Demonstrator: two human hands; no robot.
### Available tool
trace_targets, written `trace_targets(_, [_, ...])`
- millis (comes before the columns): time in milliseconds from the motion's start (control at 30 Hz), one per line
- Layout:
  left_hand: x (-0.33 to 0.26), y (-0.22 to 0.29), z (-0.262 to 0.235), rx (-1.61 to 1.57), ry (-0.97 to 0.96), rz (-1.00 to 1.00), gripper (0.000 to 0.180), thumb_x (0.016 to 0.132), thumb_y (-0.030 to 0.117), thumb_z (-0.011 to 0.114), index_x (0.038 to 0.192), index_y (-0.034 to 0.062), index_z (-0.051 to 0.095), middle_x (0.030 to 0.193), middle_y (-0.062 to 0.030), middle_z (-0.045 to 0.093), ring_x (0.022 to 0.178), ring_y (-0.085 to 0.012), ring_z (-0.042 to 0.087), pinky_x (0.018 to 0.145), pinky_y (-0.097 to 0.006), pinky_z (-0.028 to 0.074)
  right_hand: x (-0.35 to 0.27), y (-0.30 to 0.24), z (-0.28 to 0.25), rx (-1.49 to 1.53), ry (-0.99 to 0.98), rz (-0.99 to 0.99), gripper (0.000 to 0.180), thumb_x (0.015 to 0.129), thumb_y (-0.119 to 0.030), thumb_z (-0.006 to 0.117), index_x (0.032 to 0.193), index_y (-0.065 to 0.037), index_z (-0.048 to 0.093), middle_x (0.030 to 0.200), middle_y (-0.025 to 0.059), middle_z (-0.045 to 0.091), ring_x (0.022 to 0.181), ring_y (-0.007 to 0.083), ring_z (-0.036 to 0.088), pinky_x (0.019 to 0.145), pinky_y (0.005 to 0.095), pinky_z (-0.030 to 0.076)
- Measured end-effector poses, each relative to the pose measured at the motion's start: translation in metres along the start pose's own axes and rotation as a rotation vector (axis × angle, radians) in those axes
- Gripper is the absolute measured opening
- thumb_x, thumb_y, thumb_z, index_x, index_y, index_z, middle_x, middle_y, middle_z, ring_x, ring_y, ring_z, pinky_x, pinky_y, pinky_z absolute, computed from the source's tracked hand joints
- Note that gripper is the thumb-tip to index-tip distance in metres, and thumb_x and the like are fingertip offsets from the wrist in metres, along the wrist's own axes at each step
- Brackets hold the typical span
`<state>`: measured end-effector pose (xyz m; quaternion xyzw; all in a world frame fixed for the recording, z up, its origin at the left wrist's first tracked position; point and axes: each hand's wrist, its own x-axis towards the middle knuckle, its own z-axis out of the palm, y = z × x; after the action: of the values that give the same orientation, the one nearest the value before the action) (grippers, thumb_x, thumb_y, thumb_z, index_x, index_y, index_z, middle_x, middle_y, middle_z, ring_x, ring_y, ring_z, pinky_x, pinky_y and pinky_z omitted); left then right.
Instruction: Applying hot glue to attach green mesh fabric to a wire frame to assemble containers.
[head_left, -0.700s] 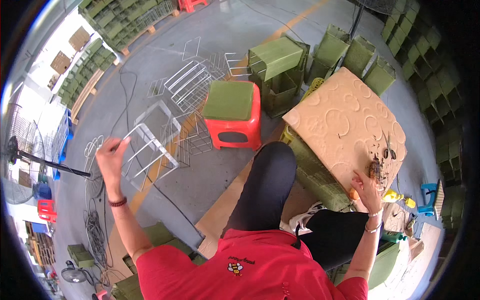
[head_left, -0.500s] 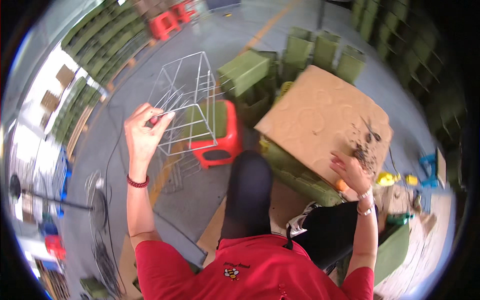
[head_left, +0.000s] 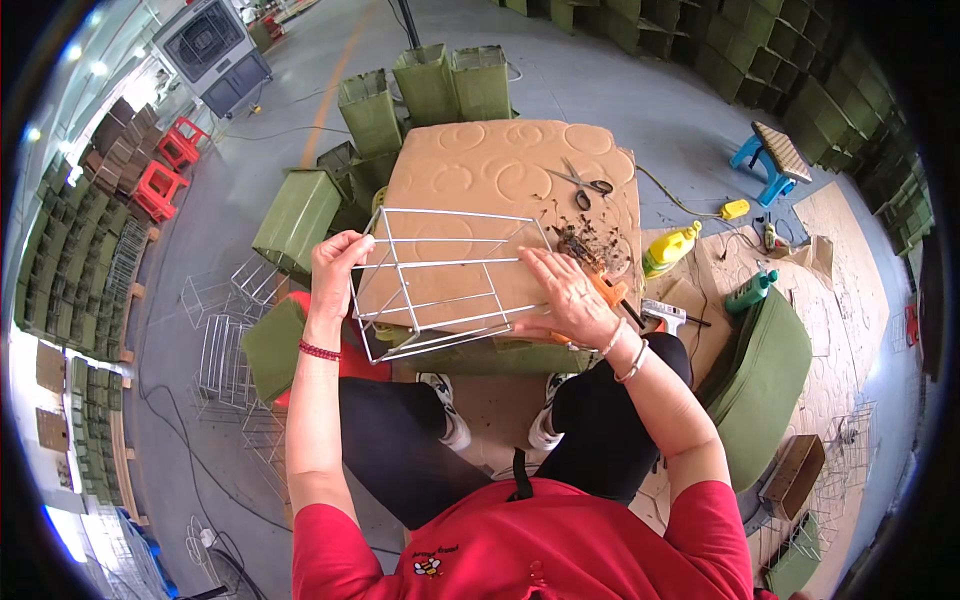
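We see the left hand [head_left: 340, 268] pinching one corner of a wire frame [head_left: 399, 266], thumb and fingertips pressed together on the thin rod. The right hand [head_left: 568, 298] lies at the frame's other end, fingers extended and thumb well apart; it seems to touch the wires, but we cannot tell how firmly. The frame sits tilted between the two hands, over the near part of the cardboard top [head_left: 425, 165], and we cannot tell whether it rests there. With so small a pinch at one end, we judge that it could twist or slip if the right palm pushes unevenly. Just beside the right hand lie dark scraps [head_left: 590, 243] and an orange tool [head_left: 608, 290], with scissors [head_left: 582, 191] farther back; a swing that way could, we think, snag a rod or scatter the scraps.
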<state>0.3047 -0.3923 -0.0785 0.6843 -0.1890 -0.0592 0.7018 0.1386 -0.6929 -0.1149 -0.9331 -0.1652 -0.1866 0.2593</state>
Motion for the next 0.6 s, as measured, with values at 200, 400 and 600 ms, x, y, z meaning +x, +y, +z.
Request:
trace_targets(200, [-0.001, -0.029, -0.012, -0.069, -0.055, -0.041, 0.01, 0.083, 0.01, 0.065, 0.077, 0.0023, 0.066, 0.068, 0.0013, 0.059, 0.063, -0.0044, 0.048, 0.063, -0.021, 0.038, 0.01, -0.001, 0.019, -0.036, -0.012, 0.025, 0.065, 0.07, -0.05, 0.072, 0.105, 0.001, 0.051, 0.094, 0.0172, 0.054, 0.091, 0.0341, 0.054, 0.085, 0.0417, 0.044])
trace_targets(400, [-0.007, -0.024, -0.035, -0.019, 0.038, -0.033, 0.038, 0.092, 0.03, 0.058, 0.115, -0.0009, 0.059, 0.117, -0.0076, 0.06, 0.115, -0.0152, 0.052, 0.101, -0.033, 0.037, 0.03, 0.001, 0.033, -0.065, 0.059, -0.115, 0.058, 0.07, -0.048, 0.072, 0.095, 0.0, 0.052, 0.083, 0.0141, 0.051, 0.08, 0.0323, 0.053, 0.075, 0.0397, 0.044])
trace_targets(600, [-0.02, -0.019, -0.023, 0.21, -0.129, -0.024, 0.069, 0.087, 0.057, 0.054, 0.127, 0.0014, 0.051, 0.13, -0.0112, 0.052, 0.124, -0.0228, 0.046, 0.105, -0.04, 0.032, 0.055, -0.004, 0.056, -0.262, -0.07, -0.302, 0.053, 0.071, -0.05, 0.07, 0.085, -0.001, 0.056, 0.08, 0.0112, 0.055, 0.08, 0.0277, 0.057, 0.075, 0.0364, 0.045])
